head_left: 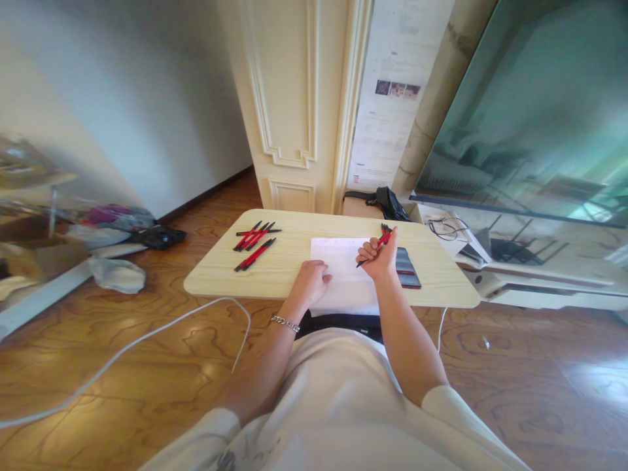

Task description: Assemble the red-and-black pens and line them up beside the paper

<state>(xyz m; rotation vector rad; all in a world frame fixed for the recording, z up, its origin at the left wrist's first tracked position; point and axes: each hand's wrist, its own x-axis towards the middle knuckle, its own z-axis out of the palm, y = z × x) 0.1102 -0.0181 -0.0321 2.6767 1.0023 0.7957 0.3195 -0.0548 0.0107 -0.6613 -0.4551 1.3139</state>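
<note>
Right hand (377, 256): fingers closed around a red pen (373, 249) above the paper (338, 252).
Left hand (310, 281): loosely curled, resting on the paper.

Right hand (377, 260) grips pen (371, 251) above right edge of sheet (338, 252). Sheet lies on table (220, 278), under and left of grip. Left hand (310, 281) rests on sheet, left of grip, nearer the body. Phone (408, 269) just right of grip. Loose pens (255, 243) well left on table.
</note>
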